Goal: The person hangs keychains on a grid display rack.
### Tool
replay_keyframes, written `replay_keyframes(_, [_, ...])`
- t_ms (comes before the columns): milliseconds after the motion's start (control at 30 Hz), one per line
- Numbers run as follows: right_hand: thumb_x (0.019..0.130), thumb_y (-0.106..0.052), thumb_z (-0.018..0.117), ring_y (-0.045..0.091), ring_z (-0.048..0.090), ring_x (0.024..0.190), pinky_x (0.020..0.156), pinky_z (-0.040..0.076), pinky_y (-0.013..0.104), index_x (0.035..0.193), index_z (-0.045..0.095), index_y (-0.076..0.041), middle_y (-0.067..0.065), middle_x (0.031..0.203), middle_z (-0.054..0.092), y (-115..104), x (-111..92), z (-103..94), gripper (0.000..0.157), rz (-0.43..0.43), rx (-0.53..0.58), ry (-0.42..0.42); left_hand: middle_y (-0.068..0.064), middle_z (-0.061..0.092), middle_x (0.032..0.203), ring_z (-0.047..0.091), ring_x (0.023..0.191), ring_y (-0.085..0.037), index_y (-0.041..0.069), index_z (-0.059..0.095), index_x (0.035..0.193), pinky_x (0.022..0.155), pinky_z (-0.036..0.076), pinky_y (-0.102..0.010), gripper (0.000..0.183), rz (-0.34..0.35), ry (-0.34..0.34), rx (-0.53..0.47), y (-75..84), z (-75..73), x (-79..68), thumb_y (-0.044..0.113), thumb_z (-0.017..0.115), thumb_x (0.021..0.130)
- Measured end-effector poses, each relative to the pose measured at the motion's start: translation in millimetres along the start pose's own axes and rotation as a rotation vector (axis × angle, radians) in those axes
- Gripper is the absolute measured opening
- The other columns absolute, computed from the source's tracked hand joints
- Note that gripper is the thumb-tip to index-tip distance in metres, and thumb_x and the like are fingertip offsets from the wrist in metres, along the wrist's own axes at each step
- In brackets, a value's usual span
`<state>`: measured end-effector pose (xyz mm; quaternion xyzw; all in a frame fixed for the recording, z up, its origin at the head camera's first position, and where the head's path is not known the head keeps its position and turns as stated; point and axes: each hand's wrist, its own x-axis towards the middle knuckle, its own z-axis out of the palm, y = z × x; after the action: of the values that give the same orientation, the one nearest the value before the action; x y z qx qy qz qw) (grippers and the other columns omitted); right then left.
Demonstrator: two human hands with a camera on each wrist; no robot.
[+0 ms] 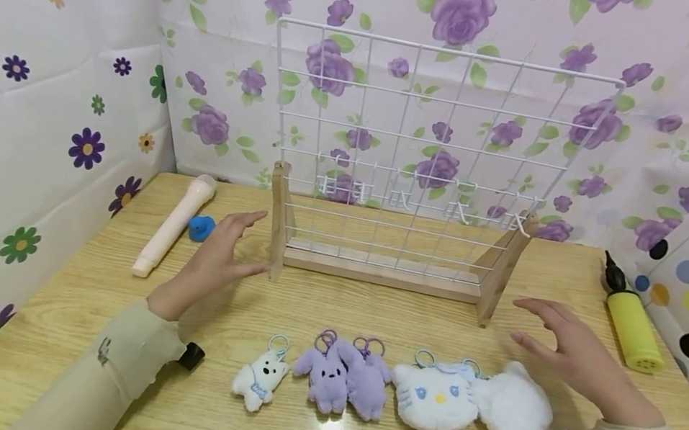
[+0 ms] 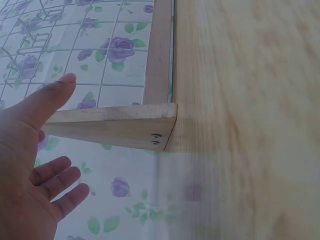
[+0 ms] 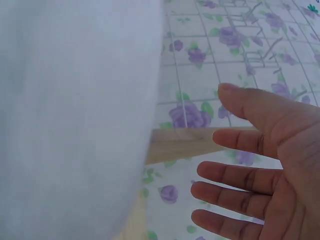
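Observation:
My left hand (image 1: 216, 260) hovers by the left wooden foot (image 1: 278, 224) of a white wire grid rack (image 1: 408, 136), thumb and fingers apart and holding nothing. Off the right foot (image 1: 502, 272), my right hand (image 1: 584, 355) is raised with spread, empty fingers. In front of the rack lie plush keychains in a row: a white bear (image 1: 260, 380) with a blue bow, two purple long-eared plushes (image 1: 329, 380), (image 1: 366, 385), a white cat face (image 1: 434, 399), and a round white plush (image 1: 514, 404) nearest my right hand. White fur fills the left of the right wrist view.
Several white hooks (image 1: 400, 199) hang along the grid. At the left lie a pale microphone-shaped object (image 1: 176, 225) and a small blue duck (image 1: 202, 228). A yellow hand pump (image 1: 635, 329) lies by the right wall. Flowered cloth (image 1: 223, 46) covers the back.

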<state>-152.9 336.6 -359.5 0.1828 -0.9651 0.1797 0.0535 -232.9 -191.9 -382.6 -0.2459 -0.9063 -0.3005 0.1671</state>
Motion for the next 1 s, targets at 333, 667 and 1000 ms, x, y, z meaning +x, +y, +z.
replay_keyframes(333, [0.087, -0.014, 0.071, 0.023, 0.063, 0.100, 0.077, 0.057, 0.035, 0.124, 0.060, -0.006, 0.009, 0.120, 0.064, -10.0, 5.3, 2.5, 0.039, -0.174, -0.026, 0.060, -0.024, 0.044, 0.137, 0.046, 0.120, -0.037, -0.001, 0.036, 0.144, 0.093, 0.048, -0.051, 0.080, -0.097, 0.010, -0.203, 2.1, 2.2, 8.7, 0.008, 0.080, 0.078])
replay_keyframes(667, [0.083, -0.007, 0.074, 0.012, 0.062, 0.092, 0.071, 0.055, 0.024, 0.118, 0.063, -0.009, 0.006, 0.112, 0.066, -12.2, 3.8, 8.5, 0.037, -0.209, 0.050, -0.008, -0.022, 0.047, 0.132, 0.048, 0.118, -0.035, 0.002, 0.035, 0.145, 0.093, 0.050, -0.049, 0.076, -0.156, 0.013, -0.348, -1.5, 10.8, 14.5, 0.005, 0.076, 0.081])
replay_keyframes(1000, [0.085, -0.011, 0.072, 0.012, 0.060, 0.086, 0.067, 0.052, 0.023, 0.113, 0.064, -0.006, 0.009, 0.106, 0.067, -16.3, 6.2, 18.5, 0.030, -0.204, 0.157, -0.163, -0.022, 0.050, 0.125, 0.051, 0.116, -0.035, 0.002, 0.038, 0.143, 0.093, 0.050, -0.049, 0.069, -0.180, 0.028, -0.381, -4.0, 20.1, 17.5, 0.003, 0.073, 0.084])
